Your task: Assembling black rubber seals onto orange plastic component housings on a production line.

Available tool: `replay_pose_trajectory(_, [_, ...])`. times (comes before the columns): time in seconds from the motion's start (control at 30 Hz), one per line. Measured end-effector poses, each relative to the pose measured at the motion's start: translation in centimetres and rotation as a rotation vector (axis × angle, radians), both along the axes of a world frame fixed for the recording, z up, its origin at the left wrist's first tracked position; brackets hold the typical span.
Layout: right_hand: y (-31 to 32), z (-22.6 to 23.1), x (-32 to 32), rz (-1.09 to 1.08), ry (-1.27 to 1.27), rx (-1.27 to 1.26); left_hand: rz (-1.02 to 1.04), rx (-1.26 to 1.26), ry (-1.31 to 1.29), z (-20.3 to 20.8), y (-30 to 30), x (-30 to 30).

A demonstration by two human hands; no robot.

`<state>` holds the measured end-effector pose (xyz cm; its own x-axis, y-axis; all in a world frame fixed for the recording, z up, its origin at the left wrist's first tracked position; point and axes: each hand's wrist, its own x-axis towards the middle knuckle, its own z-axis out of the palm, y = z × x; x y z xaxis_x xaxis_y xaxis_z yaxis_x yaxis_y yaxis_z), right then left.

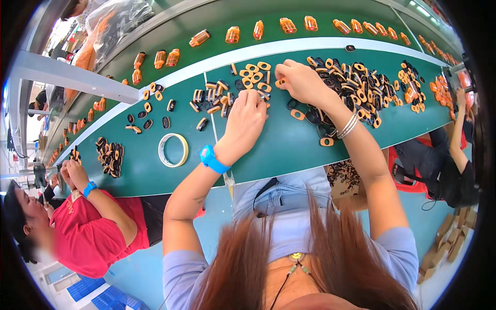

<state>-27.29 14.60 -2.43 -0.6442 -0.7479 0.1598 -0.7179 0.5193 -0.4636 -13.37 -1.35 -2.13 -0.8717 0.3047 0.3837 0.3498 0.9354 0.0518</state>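
Small oval ring parts, orange on one face and black on the other, lie over the green worktable [289,139]. My left hand [244,124] is closed, its fingertips down at the right edge of the middle cluster of oval parts [209,98]; what it pinches is hidden. Just right of it, my right hand [304,82] is raised a little, with an orange oval part [280,81] pinched between thumb and finger. Beneath my right forearm and beyond spreads a large heap of oval parts [361,88]. Several orange-faced parts [253,75] sit between my hands.
A roll of tape [173,150] lies left of my left forearm. Along the far side runs a green conveyor [320,39] carrying orange see-through pieces [232,34]. A person in a red shirt [98,227] works at left; another person's arm [459,129] reaches in at right. A box of parts [345,183] stands below the table edge.
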Motion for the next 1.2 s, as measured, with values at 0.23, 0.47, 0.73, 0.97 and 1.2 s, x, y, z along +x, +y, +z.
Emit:
replay_pose_trajectory(0.23, [-0.4, 1.7, -0.8, -0.024, -0.598, -0.259, -0.02, 0.649, -0.069, 1.7, -1.2, 0.9])
replay_pose_trajectory(0.47, [5.1, 2.5, -1.3, 0.111, -0.84, -0.34, 0.263, 1.799, -0.376, 3.1, -6.4, 8.3])
replay_pose_trajectory(0.73, [2.7, 0.7, -0.4, 0.401, 0.016, 0.125, 0.253, 2.149, -0.655, 1.0, -3.9, 9.4])
replay_pose_trajectory(0.97, [4.0, 3.2, 1.3, 0.123, -1.454, -0.847, 0.188, 2.002, -0.277, 1.7, -0.2, 6.0])
replay_pose_trajectory(1.2, [5.8, 2.8, 5.5, 0.214, -2.013, -1.407, -0.004, 1.732, 0.073, 3.1, 5.6, 0.8])
